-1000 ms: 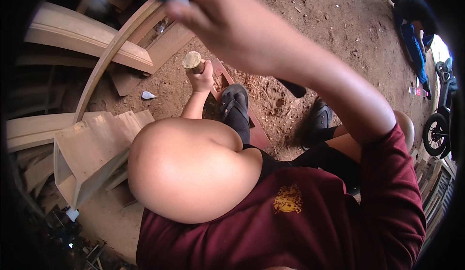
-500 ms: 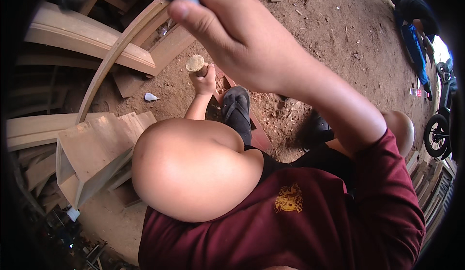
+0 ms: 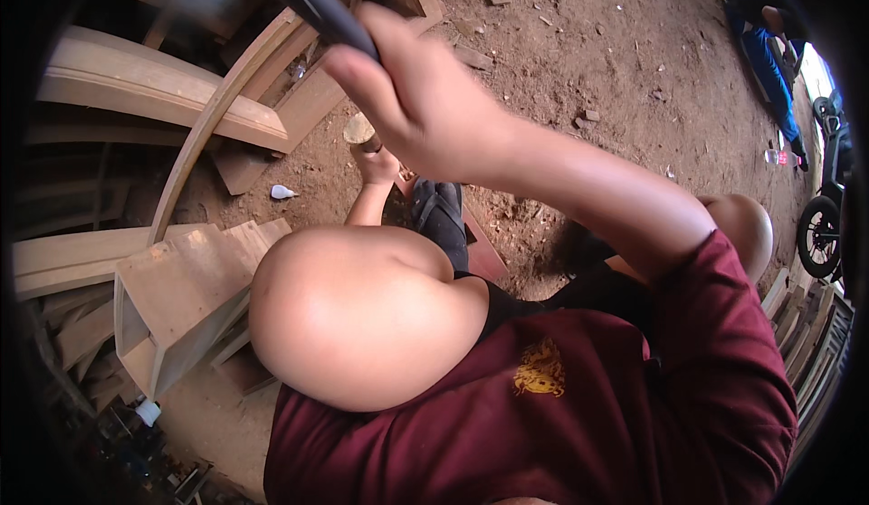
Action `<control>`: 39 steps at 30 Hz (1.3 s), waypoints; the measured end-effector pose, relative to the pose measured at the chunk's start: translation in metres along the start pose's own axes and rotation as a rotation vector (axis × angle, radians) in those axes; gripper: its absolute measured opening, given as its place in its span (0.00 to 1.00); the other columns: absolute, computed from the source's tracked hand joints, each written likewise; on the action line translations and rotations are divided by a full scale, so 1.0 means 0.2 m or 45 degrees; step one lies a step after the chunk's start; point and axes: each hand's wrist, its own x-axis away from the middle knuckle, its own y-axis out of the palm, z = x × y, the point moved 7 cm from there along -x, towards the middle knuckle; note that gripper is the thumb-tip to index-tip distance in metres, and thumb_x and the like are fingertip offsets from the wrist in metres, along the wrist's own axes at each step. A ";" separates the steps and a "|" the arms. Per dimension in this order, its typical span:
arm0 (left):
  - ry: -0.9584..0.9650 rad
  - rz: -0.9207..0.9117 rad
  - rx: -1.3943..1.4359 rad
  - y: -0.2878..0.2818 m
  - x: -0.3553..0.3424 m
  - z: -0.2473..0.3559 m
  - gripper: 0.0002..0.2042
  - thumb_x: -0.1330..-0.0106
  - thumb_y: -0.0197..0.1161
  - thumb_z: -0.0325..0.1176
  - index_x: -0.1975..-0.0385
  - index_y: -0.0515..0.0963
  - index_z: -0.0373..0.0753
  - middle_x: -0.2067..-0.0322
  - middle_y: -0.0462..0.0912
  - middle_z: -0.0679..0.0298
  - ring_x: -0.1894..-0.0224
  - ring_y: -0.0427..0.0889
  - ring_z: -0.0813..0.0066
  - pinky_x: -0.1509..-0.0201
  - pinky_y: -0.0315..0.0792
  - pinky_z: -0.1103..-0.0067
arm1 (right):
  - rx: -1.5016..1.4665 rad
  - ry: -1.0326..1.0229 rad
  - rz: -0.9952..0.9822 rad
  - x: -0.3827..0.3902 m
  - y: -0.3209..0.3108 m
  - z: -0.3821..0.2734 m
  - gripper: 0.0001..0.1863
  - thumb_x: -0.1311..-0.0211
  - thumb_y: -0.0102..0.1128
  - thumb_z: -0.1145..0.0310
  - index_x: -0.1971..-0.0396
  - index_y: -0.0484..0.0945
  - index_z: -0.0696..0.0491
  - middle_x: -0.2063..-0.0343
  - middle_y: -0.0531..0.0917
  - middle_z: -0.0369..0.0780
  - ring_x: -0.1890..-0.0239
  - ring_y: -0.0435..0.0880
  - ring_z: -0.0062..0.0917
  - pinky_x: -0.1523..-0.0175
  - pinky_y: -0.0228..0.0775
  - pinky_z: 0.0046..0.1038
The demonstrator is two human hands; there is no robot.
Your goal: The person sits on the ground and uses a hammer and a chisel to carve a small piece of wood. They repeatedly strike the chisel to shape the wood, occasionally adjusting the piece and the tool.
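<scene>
The left hand is clamped round a round wooden-topped tool standing on the dirt floor, unmoved. At its 1 o'clock the right hand, fist closed on a dark hammer handle, has risen closer to the camera — a strike looks due.

Your head view, looking steeply down.
It sits close over your knee and the dirt floor, its edges bent by the fisheye.

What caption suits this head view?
Right hand raised gripping a dark tool handle; left hand steadies a wooden peg on the dirt.
</scene>
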 end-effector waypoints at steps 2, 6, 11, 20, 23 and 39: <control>0.102 0.055 0.031 -0.01 0.01 0.03 0.06 0.39 0.65 0.28 0.67 0.75 0.34 0.73 0.78 0.71 0.67 0.77 0.83 0.62 0.72 0.78 | 0.485 0.351 -0.536 0.10 0.19 0.30 0.21 0.25 0.47 0.53 0.57 0.72 0.60 0.74 0.81 0.54 0.68 0.84 0.49 0.65 0.74 0.43; -0.213 0.012 0.169 0.02 0.01 0.01 0.07 0.41 0.62 0.23 0.73 0.70 0.40 0.79 0.72 0.71 0.80 0.71 0.83 0.74 0.66 0.80 | 0.026 0.835 -0.536 0.29 0.32 0.88 0.23 0.24 0.44 0.48 0.57 0.72 0.56 0.76 0.79 0.45 0.80 0.80 0.35 0.76 0.72 0.38; -0.492 0.170 0.254 0.02 -0.14 -0.01 0.11 0.39 0.61 0.26 0.82 0.68 0.40 0.86 0.71 0.70 0.88 0.67 0.83 0.86 0.60 0.81 | -0.619 1.410 -0.251 0.56 0.34 1.19 0.23 0.25 0.45 0.43 0.62 0.70 0.50 0.84 0.63 0.30 0.88 0.61 0.15 0.84 0.58 0.26; -0.814 0.469 0.633 -0.17 -0.21 -0.13 0.14 0.37 0.57 0.34 0.82 0.60 0.46 0.89 0.58 0.72 0.90 0.55 0.81 0.85 0.53 0.78 | -0.849 1.584 -0.087 0.69 0.37 1.34 0.23 0.28 0.48 0.39 0.70 0.68 0.44 0.86 0.61 0.26 0.89 0.55 0.11 0.84 0.49 0.23; -0.580 0.398 0.623 -0.20 -0.15 -0.04 0.12 0.37 0.56 0.30 0.81 0.62 0.44 0.89 0.60 0.70 0.90 0.57 0.80 0.85 0.55 0.78 | -0.757 1.456 -0.133 0.63 0.32 1.34 0.32 0.30 0.46 0.36 0.60 0.72 0.56 0.80 0.69 0.35 0.80 0.70 0.21 0.76 0.65 0.30; -0.283 0.086 0.591 -0.07 -0.17 0.12 0.08 0.39 0.56 0.23 0.76 0.65 0.41 0.87 0.64 0.69 0.87 0.62 0.81 0.83 0.58 0.79 | -0.870 1.432 -0.016 0.47 0.22 1.15 0.26 0.29 0.45 0.36 0.74 0.62 0.43 0.88 0.57 0.24 0.90 0.53 0.10 0.85 0.45 0.21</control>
